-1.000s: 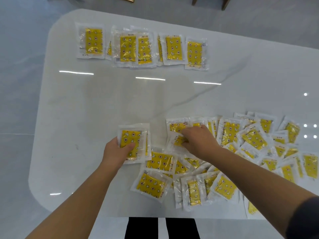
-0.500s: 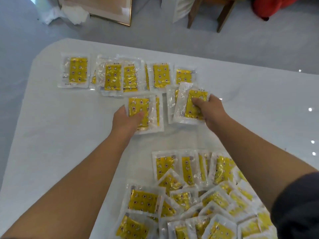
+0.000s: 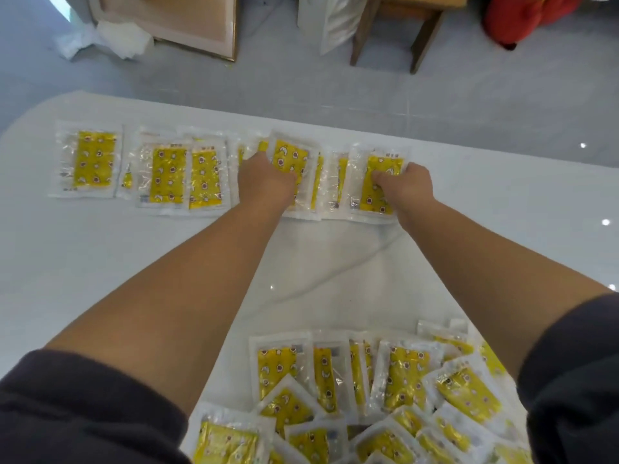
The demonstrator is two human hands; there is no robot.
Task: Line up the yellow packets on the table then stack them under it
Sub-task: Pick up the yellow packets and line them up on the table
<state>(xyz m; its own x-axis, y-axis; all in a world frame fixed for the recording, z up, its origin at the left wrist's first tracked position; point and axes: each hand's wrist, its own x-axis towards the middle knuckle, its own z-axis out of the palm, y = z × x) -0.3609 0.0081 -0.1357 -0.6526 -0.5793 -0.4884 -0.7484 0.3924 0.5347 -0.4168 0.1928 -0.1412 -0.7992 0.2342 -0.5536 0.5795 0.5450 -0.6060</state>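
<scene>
Reaching far, two hands are each gripping one packet with curled fingers: left hand [image 3: 264,179] the left packet [image 3: 290,155], right hand [image 3: 407,186] the right packet [image 3: 380,199]. Both packets are lying in the far row [image 3: 167,175] of roughly nine. The near pile [image 3: 405,376] is overlapping too much for counting.

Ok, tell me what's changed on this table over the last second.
Both hands travelled from the near pile to the far row. The left hand carried its small stack there and holds it down in the row. The right hand took a single packet from the pile and now grips it at the row's right end. The row's left-end packets and the rest of the pile stayed put.
</scene>
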